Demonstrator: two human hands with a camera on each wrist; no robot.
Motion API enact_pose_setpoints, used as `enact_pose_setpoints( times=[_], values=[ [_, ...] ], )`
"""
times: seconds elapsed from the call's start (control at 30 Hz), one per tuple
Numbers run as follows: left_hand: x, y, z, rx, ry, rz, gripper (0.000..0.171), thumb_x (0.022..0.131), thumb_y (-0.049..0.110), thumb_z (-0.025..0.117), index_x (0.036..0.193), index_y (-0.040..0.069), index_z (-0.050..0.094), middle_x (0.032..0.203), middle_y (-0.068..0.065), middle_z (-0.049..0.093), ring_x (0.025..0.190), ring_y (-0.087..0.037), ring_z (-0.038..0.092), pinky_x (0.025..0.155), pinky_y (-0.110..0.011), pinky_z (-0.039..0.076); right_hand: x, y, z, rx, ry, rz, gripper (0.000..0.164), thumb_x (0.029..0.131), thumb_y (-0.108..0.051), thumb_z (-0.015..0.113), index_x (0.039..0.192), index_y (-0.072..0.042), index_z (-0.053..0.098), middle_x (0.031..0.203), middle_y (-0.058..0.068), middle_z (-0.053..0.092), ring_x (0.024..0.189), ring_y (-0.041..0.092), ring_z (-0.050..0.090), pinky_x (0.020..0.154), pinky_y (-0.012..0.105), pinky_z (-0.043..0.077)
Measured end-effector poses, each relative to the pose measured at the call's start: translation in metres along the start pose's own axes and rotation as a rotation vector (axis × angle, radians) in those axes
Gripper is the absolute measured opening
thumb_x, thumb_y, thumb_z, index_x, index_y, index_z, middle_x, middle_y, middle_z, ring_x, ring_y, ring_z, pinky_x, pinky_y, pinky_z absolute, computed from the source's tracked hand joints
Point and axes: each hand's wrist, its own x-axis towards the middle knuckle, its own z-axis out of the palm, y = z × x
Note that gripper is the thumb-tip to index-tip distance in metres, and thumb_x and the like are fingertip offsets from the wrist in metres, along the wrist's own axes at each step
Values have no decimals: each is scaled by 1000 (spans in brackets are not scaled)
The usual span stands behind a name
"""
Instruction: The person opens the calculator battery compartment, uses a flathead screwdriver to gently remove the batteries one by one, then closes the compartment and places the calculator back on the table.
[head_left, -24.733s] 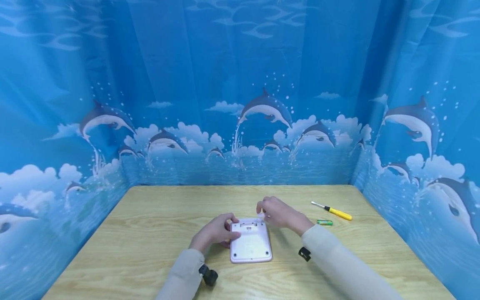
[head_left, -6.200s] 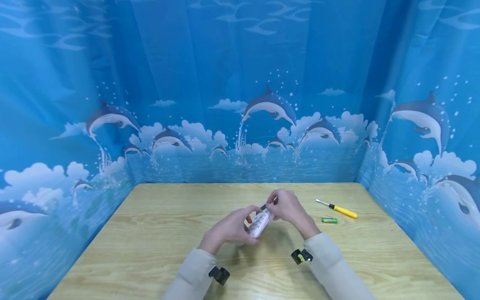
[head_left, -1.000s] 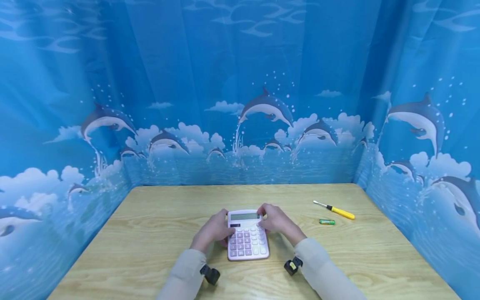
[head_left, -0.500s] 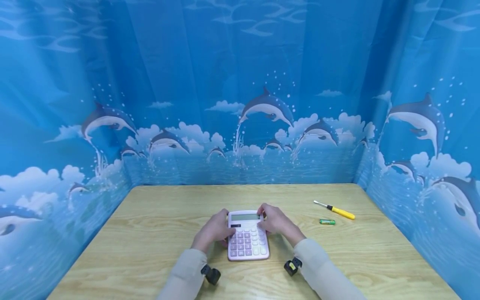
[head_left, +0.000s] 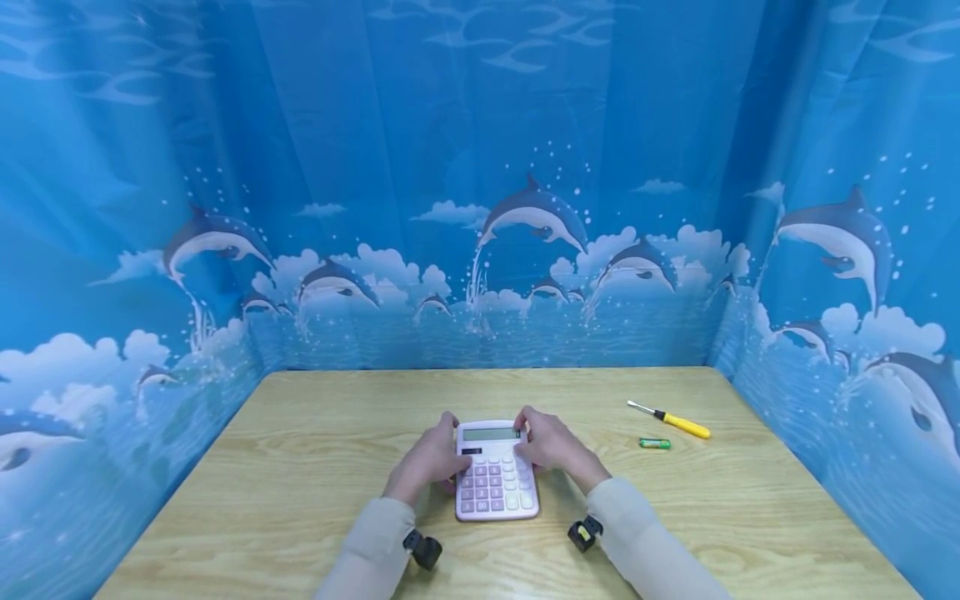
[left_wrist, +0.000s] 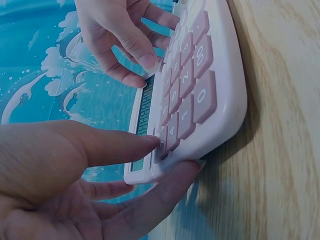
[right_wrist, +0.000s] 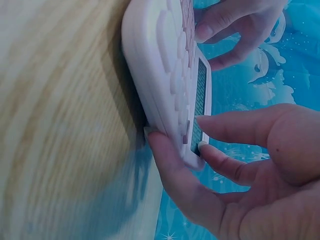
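A pink-and-white calculator [head_left: 517,512] is face up at the middle of the table, its display away from me. My left hand [head_left: 427,460] grips its left edge, thumb on top near the keys and a finger against the side. At the opposite edge my right hand [head_left: 553,442] holds the upper right part, with thumb and one fingertip on the face and another finger along the side. Dark segments fill the display [right_wrist: 200,90] in the right wrist view. Both wrist views show the display end of the calculator [left_wrist: 235,100] raised off the wood. The calculator's back is hidden.
Right of the hands a green battery [head_left: 655,443] lies on the wooden table [head_left: 337,417]. Just beyond it is a screwdriver [head_left: 682,425] with a yellow handle. A blue dolphin-print curtain [head_left: 480,250] surrounds the table's back and sides.
Earlier the calculator lay back up, with the right hand at its top edge; later both hands held it tilted. Now it is face up. Over the last second only the left fingers shifted slightly.
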Motion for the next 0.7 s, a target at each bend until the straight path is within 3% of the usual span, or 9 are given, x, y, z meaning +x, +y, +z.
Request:
enact_pose_setpoints(
  times=[0.27,0.7],
  values=[
    [-2,1,0,2,9,3,62,93,5,72,146,3,39,106,-21,63,66,-23,65,53,-33,61,-1,-1,1,-18,19,-3,22,93,-4,71,111,-7,59,81,8,56,65,18,57,48,24,55],
    [-4,2,0,39,44,15,60,91,5,76,142,0,45,107,-22,64,61,-23,67,54,-33,61,-1,-1,2,-18,22,12,24,92,-3,70,113,-6,58,81,8,57,62,18,59,49,25,57]
  ],
)
